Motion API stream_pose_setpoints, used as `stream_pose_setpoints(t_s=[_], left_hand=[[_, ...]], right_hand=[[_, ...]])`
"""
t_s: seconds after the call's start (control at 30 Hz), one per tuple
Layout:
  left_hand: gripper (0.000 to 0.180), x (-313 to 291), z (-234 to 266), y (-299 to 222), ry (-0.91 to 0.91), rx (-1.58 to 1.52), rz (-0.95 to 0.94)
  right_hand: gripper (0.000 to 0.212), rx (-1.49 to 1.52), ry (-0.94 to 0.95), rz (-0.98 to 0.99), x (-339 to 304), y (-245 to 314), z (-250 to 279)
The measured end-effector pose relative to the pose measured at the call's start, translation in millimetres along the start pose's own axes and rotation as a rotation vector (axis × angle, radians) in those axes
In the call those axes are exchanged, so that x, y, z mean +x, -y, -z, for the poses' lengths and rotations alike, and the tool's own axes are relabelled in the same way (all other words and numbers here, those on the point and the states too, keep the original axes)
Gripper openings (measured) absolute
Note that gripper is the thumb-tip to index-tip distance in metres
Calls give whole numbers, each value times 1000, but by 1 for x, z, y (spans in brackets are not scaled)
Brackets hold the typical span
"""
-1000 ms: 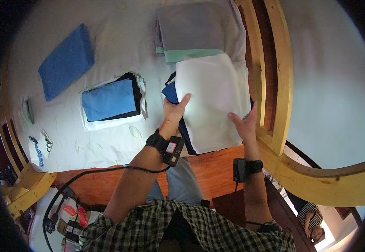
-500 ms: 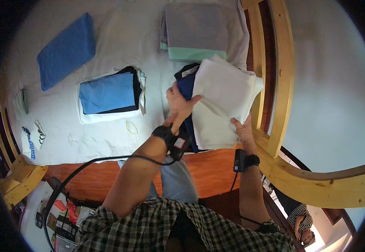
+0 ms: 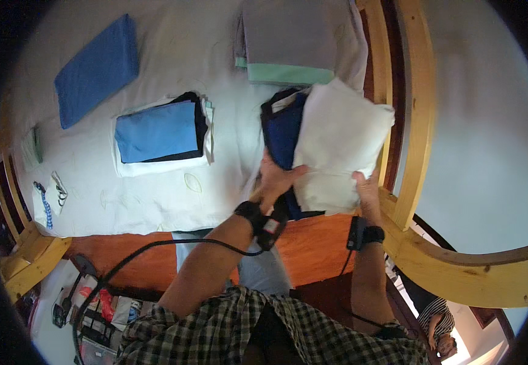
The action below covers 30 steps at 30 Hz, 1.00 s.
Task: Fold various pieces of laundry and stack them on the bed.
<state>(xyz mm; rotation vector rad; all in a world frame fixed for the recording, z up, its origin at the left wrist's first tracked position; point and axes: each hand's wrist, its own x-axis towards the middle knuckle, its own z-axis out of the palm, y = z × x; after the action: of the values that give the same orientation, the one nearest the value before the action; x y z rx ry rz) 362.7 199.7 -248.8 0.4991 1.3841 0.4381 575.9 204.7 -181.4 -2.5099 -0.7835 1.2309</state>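
Observation:
On the right of the bed, a white folded cloth (image 3: 337, 137) lies over navy and dark folded clothes (image 3: 284, 131), whose left part shows beside it. My left hand (image 3: 278, 181) grips the near left side of this stack, its thumb on the white cloth and its other fingers partly hidden at the navy edge. With the thumb on top, my right hand (image 3: 368, 190) holds the white cloth's near right edge, the remaining fingers out of sight beneath.
Beyond the stack lies a grey folded blanket (image 3: 291, 36) with a green border. A light-blue folded garment (image 3: 157, 132) tops another pile. Farther left is a blue folded cloth (image 3: 98, 73). A wooden bed rail (image 3: 419, 115) runs close along the right. Someone in stripes (image 3: 439, 319) is at lower right.
My left hand has slid nearer along the stack's left side. The white cloth has shifted right with my right hand, and more of the navy clothing shows.

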Motion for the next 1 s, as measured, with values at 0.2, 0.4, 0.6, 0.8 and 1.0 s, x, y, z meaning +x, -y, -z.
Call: stream_pose_setpoints(t_s=[0.2,0.4,0.6,0.8,1.0], left_hand=[[113,-29,-17,-15,144,-195,-7],[113,-25,-5,-3,-91,229,99],[69,-62,-19,-31,-367,591,-480],[57,-32,-29,-65,-130,637,223],[50,-42,-42,-59,-123,712,137]], right_hand=[[72,109,149,40,25,-33,16],[74,-37,207,-93,24,-21,19],[86,-156,69,148,15,2,13],[89,-286,-47,225,4,39,9],[95,-214,-194,414,45,84,-12]])
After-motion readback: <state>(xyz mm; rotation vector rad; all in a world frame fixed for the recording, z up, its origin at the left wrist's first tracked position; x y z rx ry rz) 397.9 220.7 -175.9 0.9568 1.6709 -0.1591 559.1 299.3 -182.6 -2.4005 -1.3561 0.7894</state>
